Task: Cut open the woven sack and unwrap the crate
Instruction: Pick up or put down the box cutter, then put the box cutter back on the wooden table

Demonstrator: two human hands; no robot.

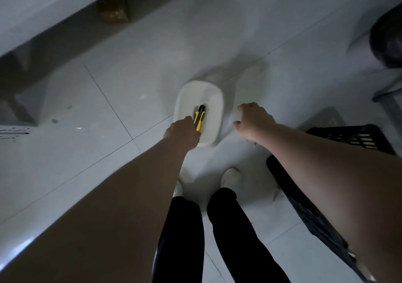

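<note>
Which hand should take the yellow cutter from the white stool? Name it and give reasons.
Left. The left hand is already at the yellow cutter on the white stool; the right hand hangs apart beside the stool, fingers spread.

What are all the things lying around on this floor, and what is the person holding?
Utility knife: one, yellow and black, in the left hand, over the white stool.
Stool: one, white, on the floor ahead of the feet.
Crate: one, black, latticed, on the floor at right, partly behind the right arm.
Brown box: one, blurred, under the ledge at top left.
Dark round object: one, top right, too blurred to name.
Floor: pale glossy tiles.
Shoes: two, light-coloured; the left one mostly hidden.
Trouser legs: two, black.
Left hand: closed on the knife.
Right hand: fingers loosely spread, holding nothing.
</note>
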